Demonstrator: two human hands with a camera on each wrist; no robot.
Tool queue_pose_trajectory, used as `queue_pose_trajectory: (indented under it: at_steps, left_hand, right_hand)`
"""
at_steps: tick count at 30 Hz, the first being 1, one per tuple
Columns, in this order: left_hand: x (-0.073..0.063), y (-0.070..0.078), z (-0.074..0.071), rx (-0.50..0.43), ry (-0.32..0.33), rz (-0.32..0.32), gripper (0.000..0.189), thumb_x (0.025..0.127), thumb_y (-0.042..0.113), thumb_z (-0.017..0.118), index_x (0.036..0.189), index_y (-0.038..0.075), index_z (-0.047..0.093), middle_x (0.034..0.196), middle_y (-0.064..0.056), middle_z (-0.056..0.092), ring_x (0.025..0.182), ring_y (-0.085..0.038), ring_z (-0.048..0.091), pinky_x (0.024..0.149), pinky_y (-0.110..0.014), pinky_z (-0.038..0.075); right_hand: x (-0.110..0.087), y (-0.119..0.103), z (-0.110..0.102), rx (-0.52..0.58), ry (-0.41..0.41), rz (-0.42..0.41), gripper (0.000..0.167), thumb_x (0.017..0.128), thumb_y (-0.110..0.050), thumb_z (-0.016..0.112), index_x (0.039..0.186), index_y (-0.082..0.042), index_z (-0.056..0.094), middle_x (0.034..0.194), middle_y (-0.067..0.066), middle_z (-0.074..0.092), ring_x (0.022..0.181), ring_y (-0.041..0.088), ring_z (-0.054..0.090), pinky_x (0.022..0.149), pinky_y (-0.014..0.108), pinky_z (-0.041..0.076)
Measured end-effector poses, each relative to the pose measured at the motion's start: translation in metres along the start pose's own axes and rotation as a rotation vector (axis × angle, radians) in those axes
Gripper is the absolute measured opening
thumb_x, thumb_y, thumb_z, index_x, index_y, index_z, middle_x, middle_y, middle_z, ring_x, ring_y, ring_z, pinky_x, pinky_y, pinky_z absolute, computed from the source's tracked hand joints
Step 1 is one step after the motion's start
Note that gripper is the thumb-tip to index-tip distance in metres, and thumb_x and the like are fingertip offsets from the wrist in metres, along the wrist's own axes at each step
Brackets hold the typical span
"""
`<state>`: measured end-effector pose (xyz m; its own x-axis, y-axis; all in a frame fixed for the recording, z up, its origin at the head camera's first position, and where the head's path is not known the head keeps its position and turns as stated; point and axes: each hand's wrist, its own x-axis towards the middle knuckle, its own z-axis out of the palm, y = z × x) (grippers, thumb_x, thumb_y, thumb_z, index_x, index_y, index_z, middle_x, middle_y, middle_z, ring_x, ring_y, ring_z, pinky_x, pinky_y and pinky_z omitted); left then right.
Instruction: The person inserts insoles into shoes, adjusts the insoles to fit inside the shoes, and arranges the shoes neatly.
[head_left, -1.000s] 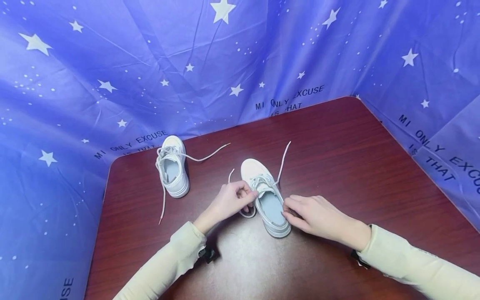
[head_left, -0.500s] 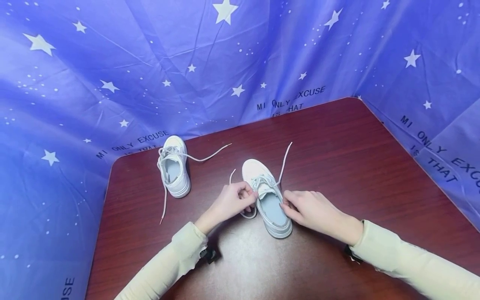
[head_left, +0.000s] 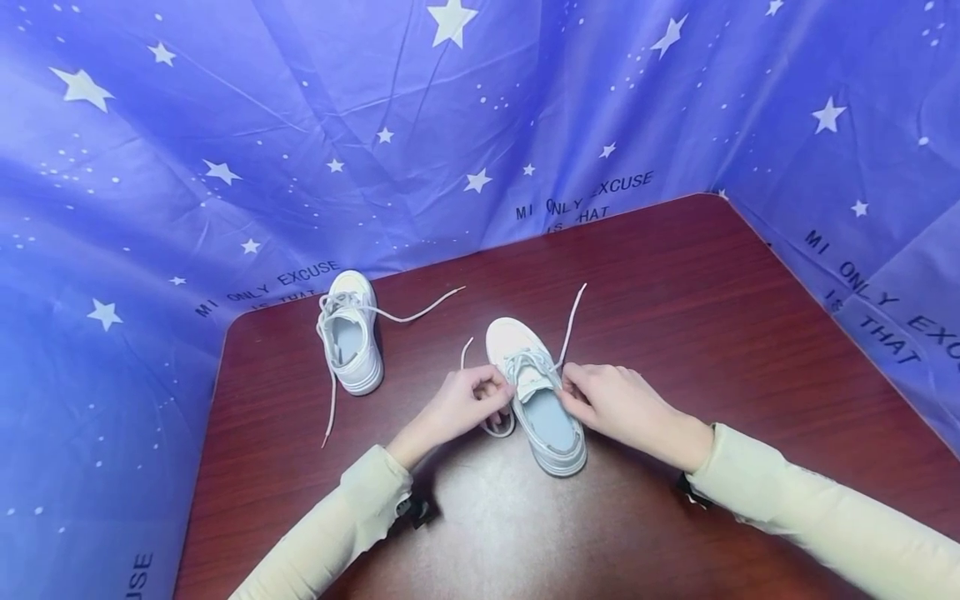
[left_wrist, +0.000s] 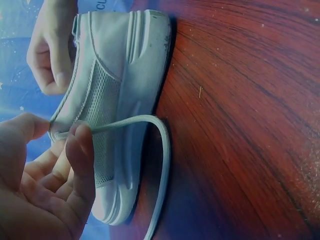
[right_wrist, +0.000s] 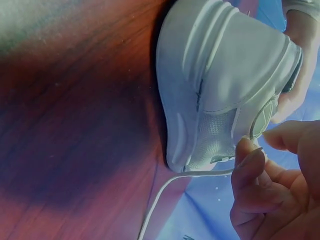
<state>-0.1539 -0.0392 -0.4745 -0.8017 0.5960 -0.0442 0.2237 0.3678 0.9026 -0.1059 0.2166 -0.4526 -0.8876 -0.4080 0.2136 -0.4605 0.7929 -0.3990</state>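
Note:
A white sneaker (head_left: 558, 460) with pale laces and a light blue insole stands on the table, toe pointing away. My left hand (head_left: 467, 404) is at its left side, thumb and curled fingers pinching the edge by the top eyelet. From that eyelet a shoelace (left_wrist: 162, 165) passes behind a fingertip and loops down onto the table. My right hand (head_left: 618, 404) is at the right opening edge, thumb and index fingertips close to the eyelets with a small gap between them. Another lace end (head_left: 573, 321) stretches out beyond it.
A second white sneaker (head_left: 358, 367) with loose laces stands at the far left of the dark red wooden table (head_left: 712, 292). Blue star-printed cloth (head_left: 420, 100) hangs behind and around the table.
My right hand has moved forward along the sneaker's right edge, from near the heel up toward the eyelets. The left hand and both sneakers have stayed in place.

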Motion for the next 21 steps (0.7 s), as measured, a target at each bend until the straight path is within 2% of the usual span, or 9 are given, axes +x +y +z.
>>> queue_pose_trajectory:
  at_steps: [5,8,14,19,21]
  left_hand:
    - [0.003,0.002,0.001,0.075,0.067,0.063,0.009,0.096,0.017,0.069,0.093,0.008,0.07,0.076,0.001,0.069,0.066,-0.008,0.063,0.06,-0.022,0.051]
    - [0.004,0.003,0.001,0.101,0.096,0.076,0.007,0.094,0.016,0.07,0.093,0.009,0.07,0.078,0.002,0.068,0.068,-0.004,0.06,0.063,-0.021,0.05]
    - [0.004,0.003,0.003,0.103,0.078,0.073,0.005,0.094,0.014,0.068,0.093,0.009,0.069,0.077,0.002,0.067,0.066,-0.005,0.059,0.061,-0.022,0.049]
    - [0.005,0.004,0.004,0.102,0.077,0.073,0.003,0.093,0.013,0.069,0.094,0.01,0.067,0.078,0.003,0.066,0.068,-0.005,0.059,0.062,-0.022,0.049]
    - [0.006,0.005,0.004,0.112,0.084,0.102,0.006,0.092,0.01,0.069,0.098,0.01,0.067,0.081,0.003,0.065,0.07,-0.006,0.06,0.064,-0.022,0.05]
  right_hand:
    - [0.001,0.0,-0.001,-0.033,-0.007,-0.016,0.023,0.089,-0.016,0.073,0.08,-0.019,0.052,0.064,-0.013,0.042,0.052,0.007,0.04,0.045,0.029,0.036]
    - [0.004,-0.001,0.0,-0.061,-0.014,-0.016,0.027,0.088,-0.019,0.076,0.08,-0.019,0.05,0.063,-0.012,0.042,0.05,0.009,0.039,0.044,0.031,0.034]
    - [0.009,0.0,0.006,-0.105,0.006,0.024,0.031,0.089,-0.024,0.077,0.079,-0.016,0.05,0.063,-0.008,0.044,0.049,0.015,0.042,0.043,0.037,0.037]
    - [0.009,0.002,0.009,-0.067,0.005,0.039,0.028,0.095,-0.024,0.071,0.077,-0.017,0.051,0.063,-0.008,0.043,0.052,0.015,0.045,0.043,0.037,0.038]
    - [0.008,0.003,0.009,-0.046,0.001,0.04,0.028,0.097,-0.023,0.069,0.077,-0.018,0.051,0.063,-0.008,0.042,0.053,0.014,0.044,0.044,0.036,0.038]
